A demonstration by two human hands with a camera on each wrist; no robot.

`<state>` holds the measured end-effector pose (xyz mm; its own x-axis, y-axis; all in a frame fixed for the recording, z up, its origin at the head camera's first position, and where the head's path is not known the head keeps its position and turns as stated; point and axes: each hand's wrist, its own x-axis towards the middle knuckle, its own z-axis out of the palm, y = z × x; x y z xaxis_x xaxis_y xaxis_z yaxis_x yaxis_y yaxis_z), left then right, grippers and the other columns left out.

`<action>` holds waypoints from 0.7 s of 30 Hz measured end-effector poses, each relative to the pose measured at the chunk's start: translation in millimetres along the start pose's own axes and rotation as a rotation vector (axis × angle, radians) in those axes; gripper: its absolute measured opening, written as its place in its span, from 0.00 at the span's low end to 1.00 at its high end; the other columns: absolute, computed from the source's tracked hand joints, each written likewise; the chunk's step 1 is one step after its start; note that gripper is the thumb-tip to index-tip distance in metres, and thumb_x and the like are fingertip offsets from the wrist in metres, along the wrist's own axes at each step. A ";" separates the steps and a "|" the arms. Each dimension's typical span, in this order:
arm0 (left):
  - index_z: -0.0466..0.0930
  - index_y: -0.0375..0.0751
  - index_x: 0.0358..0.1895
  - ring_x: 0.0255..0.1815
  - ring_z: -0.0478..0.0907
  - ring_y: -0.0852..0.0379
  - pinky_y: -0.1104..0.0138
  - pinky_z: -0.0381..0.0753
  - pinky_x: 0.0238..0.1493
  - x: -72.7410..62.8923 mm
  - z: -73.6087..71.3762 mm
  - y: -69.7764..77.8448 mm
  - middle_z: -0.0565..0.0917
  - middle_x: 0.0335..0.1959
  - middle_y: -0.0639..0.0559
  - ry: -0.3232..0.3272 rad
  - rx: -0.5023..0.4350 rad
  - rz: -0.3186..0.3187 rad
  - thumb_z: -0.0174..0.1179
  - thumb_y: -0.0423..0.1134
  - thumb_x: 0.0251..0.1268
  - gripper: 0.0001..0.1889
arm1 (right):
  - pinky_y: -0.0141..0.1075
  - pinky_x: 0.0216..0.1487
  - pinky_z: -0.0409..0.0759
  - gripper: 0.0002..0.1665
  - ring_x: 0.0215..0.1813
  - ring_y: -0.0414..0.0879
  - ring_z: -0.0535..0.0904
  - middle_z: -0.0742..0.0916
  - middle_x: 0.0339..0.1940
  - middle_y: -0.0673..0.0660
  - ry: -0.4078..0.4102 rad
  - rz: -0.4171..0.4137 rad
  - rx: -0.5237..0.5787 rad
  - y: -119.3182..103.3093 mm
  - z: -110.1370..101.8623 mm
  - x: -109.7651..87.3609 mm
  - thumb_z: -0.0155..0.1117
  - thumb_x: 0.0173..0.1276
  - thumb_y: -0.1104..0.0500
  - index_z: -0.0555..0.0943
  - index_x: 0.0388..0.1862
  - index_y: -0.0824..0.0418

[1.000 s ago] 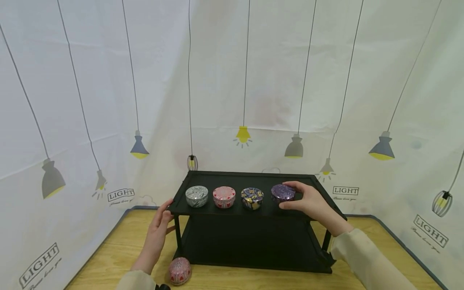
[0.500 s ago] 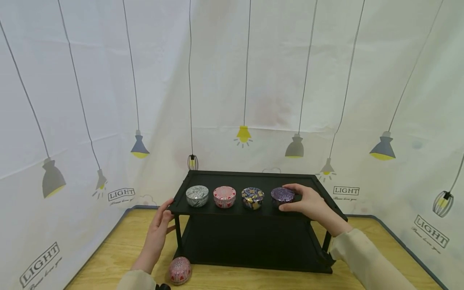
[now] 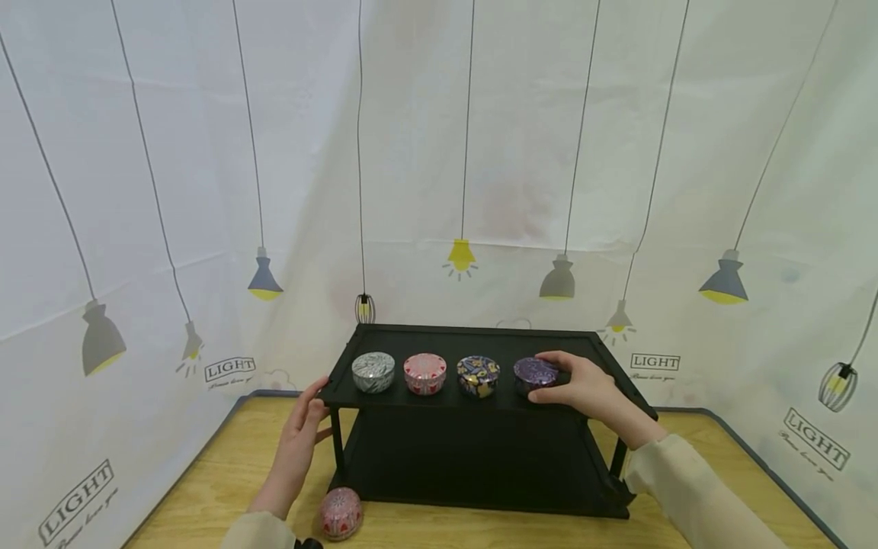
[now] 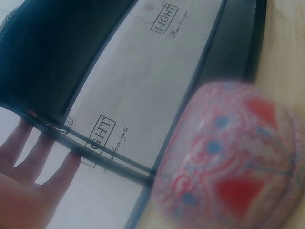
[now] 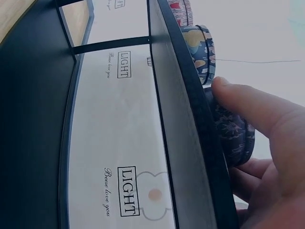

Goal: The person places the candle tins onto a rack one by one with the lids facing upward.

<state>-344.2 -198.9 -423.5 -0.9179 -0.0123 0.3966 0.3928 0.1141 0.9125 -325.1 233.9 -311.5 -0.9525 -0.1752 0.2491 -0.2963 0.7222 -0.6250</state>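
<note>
At the right end of a row of tins on a two-tier black shelf (image 3: 480, 419), my right hand (image 3: 583, 385) holds a purple patterned tin (image 3: 535, 372) between thumb and fingers. The right wrist view shows that tin (image 5: 232, 129) at the front edge of the upper tier, the thumb on its near side. My left hand (image 3: 296, 442) touches the left edge of the upper tier; its fingers (image 4: 62, 171) reach straight to the rim in the left wrist view. To the left of the purple tin sit a navy-and-gold tin (image 3: 478, 377), a pink tin (image 3: 425, 374) and a grey-white leafy tin (image 3: 373, 372).
Another pink tin (image 3: 341, 514) with red hearts stands on the wooden table (image 3: 226, 473), by the shelf's front left corner and close to the left wrist. A white cloth (image 3: 411, 168) printed with lamps encloses the table behind and at both sides.
</note>
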 end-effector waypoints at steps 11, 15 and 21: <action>0.58 0.48 0.74 0.56 0.69 0.56 0.41 0.69 0.58 -0.1 0.5 0.3 0.65 0.64 0.43 0.005 -0.005 0.006 0.36 0.48 0.81 0.24 | 0.70 0.54 0.54 0.47 0.63 0.65 0.70 0.76 0.64 0.68 -0.022 -0.006 -0.024 -1.7 -0.3 -1.1 0.75 0.54 0.43 0.70 0.69 0.60; 0.58 0.48 0.74 0.55 0.70 0.58 0.41 0.69 0.58 -0.3 0.1 0.6 0.65 0.64 0.42 0.003 -0.004 0.005 0.36 0.48 0.81 0.24 | 0.69 0.54 0.56 0.49 0.63 0.65 0.69 0.75 0.64 0.70 -0.029 -0.005 -0.044 -2.7 -1.2 -2.2 0.74 0.54 0.42 0.68 0.70 0.61; 0.58 0.48 0.74 0.55 0.69 0.59 0.42 0.69 0.58 -0.6 0.1 0.3 0.65 0.65 0.41 -0.003 -0.004 0.003 0.36 0.48 0.81 0.24 | 0.74 0.57 0.50 0.50 0.67 0.67 0.66 0.72 0.67 0.70 -0.034 0.017 -0.031 -4.4 -3.2 -8.4 0.73 0.56 0.42 0.66 0.72 0.62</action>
<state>-343.5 -198.8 -423.4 -0.9168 -0.0087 0.3993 0.3960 0.1099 0.9117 -315.5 234.3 -308.5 -0.9595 -0.1847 0.2127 -0.2778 0.7457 -0.6056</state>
